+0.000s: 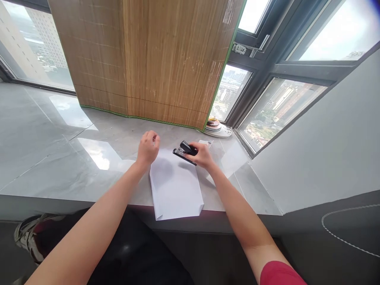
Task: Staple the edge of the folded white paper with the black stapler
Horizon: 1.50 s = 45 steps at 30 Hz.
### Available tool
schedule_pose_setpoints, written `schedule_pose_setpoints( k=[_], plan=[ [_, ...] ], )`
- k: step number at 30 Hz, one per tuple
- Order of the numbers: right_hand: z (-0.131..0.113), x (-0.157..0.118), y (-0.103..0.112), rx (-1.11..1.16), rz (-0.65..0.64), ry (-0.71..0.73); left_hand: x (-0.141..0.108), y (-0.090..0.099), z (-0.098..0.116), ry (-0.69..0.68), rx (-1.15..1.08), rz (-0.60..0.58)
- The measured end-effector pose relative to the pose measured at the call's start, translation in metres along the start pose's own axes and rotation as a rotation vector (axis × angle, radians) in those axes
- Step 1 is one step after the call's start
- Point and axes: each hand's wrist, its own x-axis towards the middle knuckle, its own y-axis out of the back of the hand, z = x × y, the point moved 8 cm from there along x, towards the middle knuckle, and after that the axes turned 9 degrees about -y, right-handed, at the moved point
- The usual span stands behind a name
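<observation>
"Where's the stapler?"
"Gripped in the right hand, above the far right corner of the paper."
"And the left hand?"
"Curled by the far left corner; I can't tell whether it's fully closed or holding anything."

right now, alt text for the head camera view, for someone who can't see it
The right hand holds a black stapler over white paper on a glossy grey ledge, while the left hand, fingers curled, is near the paper's far left corner. Beyond are a bamboo screen and windows.
</observation>
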Motion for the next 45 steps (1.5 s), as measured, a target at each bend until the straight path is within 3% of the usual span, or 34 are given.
schedule_pose_setpoints(
  k=[3,7,10,14,19,26,31,33,36,37,41,45],
  plan=[
    [-0.029,-0.011,-0.04,0.03,-0.184,0.106,-0.002,0.013,-0.04,0.164,0.057,-0.018],
    [-0.04,-0.02,-0.075,-0.041,-0.272,0.11,-0.01,0.005,-0.072,0.303,0.09,-0.13],
    [-0.038,-0.021,-0.083,-0.038,-0.301,0.108,-0.009,0.0,-0.075,0.291,0.096,-0.166],
    [-0.03,-0.018,-0.075,-0.051,-0.306,0.092,-0.01,0.0,-0.075,0.296,0.092,-0.182],
    [0.004,-0.021,-0.037,-0.111,-0.338,0.053,-0.015,0.001,-0.076,0.334,0.068,-0.214],
    [0.076,-0.049,0.051,-0.192,-0.152,-0.1,-0.01,-0.004,-0.073,0.303,0.13,-0.246],
    [0.1,-0.044,0.075,0.05,-0.191,-0.205,-0.009,-0.006,-0.074,0.28,0.145,-0.249],
    [0.122,-0.033,0.099,0.176,-0.036,-0.271,-0.009,-0.006,-0.075,0.273,0.136,-0.238],
    [0.174,-0.032,0.153,0.179,0.392,-0.4,-0.009,-0.006,-0.075,0.26,0.128,-0.234],
    [0.192,-0.034,0.165,0.171,0.465,-0.446,-0.008,-0.006,-0.076,0.26,0.127,-0.234],
    [0.24,-0.045,0.181,0.295,0.527,-0.552,-0.007,-0.007,-0.077,0.267,0.104,-0.241],
    [0.245,-0.046,0.178,0.283,0.5,-0.554,-0.009,-0.006,-0.078,0.295,0.083,-0.248]
  ],
)
